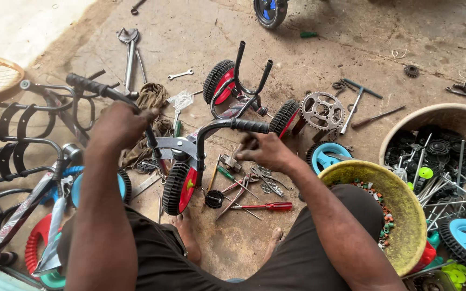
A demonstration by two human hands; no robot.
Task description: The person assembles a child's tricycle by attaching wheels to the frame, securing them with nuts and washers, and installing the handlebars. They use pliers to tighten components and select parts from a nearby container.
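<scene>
Item: child's tricycle [190,161], standing on floor [308,59]. Left hand [118,125] is closing its grip around the handlebar [103,90]; right hand [265,152] is gripping the other end, screwdriver [268,206] lying just below.

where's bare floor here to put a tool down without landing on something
Bare floor lies past the small tricycle, between the upper black wheel and the chain sprocket. Another patch sits near the bare feet, below the red screwdriver. It is crowded under the right hand and beside the bowls.
</scene>
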